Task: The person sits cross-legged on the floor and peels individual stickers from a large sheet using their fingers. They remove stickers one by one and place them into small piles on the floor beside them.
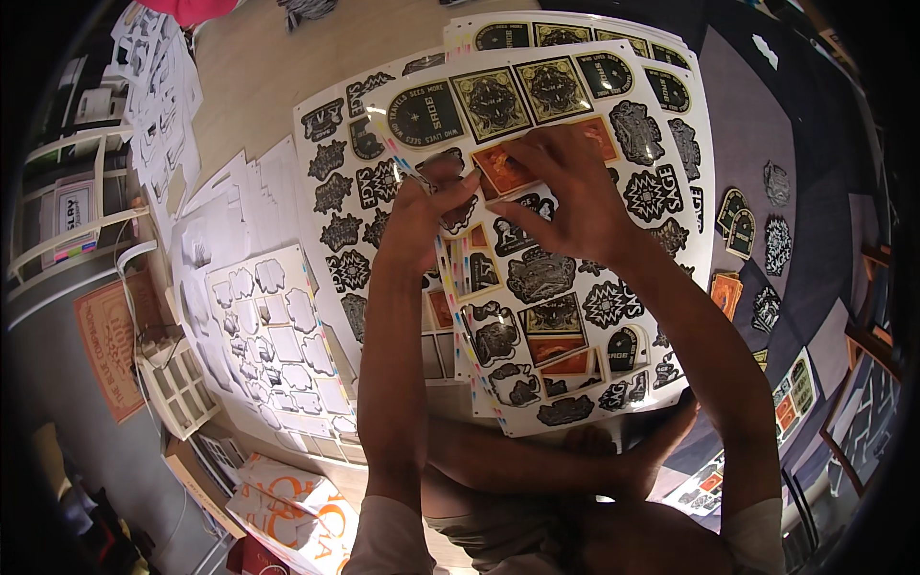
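A large white sheet of stickers [613, 278], printed with black, gold and orange designs, lies on top of other such sheets in front of me. My left hand [422, 216] is closed over its left edge, fingers curled and thumb reaching right. Beside that thumb tip is an orange rectangular sticker [503, 171], its left corner almost at the thumb. My right hand [575, 196] bends over the sheet from the right, thumb and fingers apart around the orange sticker. Its palm hides part of the prints; whether its fingertips pinch the sticker's edge is hard to see.
Left of the sheets lies a stack of white leftover backing sheets [278, 331] with cut-out shapes. Loose stickers [740, 230] and a small orange pile [725, 295] rest on the dark cloth at right. My bare legs [537, 465] are folded just below the sheet.
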Demonstrator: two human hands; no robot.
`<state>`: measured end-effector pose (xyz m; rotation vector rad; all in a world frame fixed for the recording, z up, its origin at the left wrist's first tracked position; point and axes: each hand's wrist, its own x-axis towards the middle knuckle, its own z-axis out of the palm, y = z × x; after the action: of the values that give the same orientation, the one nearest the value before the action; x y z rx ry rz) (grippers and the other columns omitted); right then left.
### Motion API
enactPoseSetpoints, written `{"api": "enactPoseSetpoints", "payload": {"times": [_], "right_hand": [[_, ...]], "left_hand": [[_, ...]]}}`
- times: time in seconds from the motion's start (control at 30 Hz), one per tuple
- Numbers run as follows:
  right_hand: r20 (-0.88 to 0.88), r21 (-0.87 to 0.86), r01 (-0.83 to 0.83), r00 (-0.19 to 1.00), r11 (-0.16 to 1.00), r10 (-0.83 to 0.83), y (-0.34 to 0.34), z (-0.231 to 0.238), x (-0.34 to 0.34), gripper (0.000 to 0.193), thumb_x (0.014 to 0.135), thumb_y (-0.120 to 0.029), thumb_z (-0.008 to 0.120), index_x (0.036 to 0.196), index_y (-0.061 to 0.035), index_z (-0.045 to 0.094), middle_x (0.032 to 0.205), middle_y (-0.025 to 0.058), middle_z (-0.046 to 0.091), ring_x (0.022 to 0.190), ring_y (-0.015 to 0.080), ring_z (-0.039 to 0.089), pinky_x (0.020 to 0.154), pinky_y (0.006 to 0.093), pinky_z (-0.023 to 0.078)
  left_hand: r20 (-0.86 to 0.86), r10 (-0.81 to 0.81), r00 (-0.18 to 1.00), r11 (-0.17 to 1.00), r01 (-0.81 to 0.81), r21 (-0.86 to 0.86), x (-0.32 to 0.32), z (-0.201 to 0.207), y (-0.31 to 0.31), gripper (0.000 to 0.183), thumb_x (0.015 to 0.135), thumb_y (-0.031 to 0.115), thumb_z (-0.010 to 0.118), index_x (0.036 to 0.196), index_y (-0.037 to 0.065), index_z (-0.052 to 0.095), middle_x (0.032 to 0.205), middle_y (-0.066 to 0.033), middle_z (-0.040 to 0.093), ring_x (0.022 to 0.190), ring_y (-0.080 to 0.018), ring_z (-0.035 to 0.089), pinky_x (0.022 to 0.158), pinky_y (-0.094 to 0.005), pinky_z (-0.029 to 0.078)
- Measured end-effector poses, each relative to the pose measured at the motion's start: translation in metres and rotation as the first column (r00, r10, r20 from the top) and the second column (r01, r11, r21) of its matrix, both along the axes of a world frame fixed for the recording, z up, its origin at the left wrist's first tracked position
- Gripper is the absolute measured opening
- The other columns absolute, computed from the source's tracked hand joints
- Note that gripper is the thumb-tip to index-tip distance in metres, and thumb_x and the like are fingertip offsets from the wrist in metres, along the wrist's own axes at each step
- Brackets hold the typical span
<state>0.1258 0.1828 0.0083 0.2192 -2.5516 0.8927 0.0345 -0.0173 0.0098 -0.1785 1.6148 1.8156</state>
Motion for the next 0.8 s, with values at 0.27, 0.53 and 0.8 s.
{"api": "enactPoseSetpoints", "payload": {"times": [0.27,0.53,0.8], "right_hand": [[-0.082,0.108,0.107,0.992,0.988,-0.098,-0.023,-0.003,0.003,0.042,0.077,-0.011,0.078,0.116,0.0009,0.065,0.104,0.0162,0.065,0.092,0.0329,0.065,0.079,0.0419,0.054],[-0.127,0.353,-0.026,0.989,0.935,0.076,-0.021,0.001,0.006,0.034,0.071,-0.002,0.071,0.102,0.0071,0.063,0.102,0.0177,0.065,0.093,0.0329,0.068,0.080,0.0421,0.057],[-0.213,0.350,-0.076,0.964,0.934,0.158,-0.015,0.005,0.005,0.034,0.072,0.000,0.073,0.104,0.0078,0.064,0.100,0.0172,0.066,0.093,0.0343,0.068,0.081,0.0449,0.057]], "left_hand": [[-0.069,-0.030,0.997,0.999,0.031,0.012,-0.001,0.001,0.010,0.036,0.085,0.011,0.079,0.115,0.000,0.060,0.085,-0.0005,0.063,0.071,-0.0083,0.053,0.063,-0.0248,0.039],[-0.112,0.050,0.992,0.995,-0.059,-0.080,0.004,0.012,0.014,0.027,0.086,0.010,0.078,0.107,0.001,0.064,0.086,-0.0026,0.065,0.067,-0.0108,0.058,0.062,-0.0249,0.046],[-0.132,0.092,0.987,0.971,-0.118,-0.209,0.005,0.006,0.009,0.021,0.087,0.011,0.078,0.101,-0.001,0.067,0.086,-0.0060,0.068,0.072,-0.0136,0.066,0.067,-0.0270,0.054]]}}
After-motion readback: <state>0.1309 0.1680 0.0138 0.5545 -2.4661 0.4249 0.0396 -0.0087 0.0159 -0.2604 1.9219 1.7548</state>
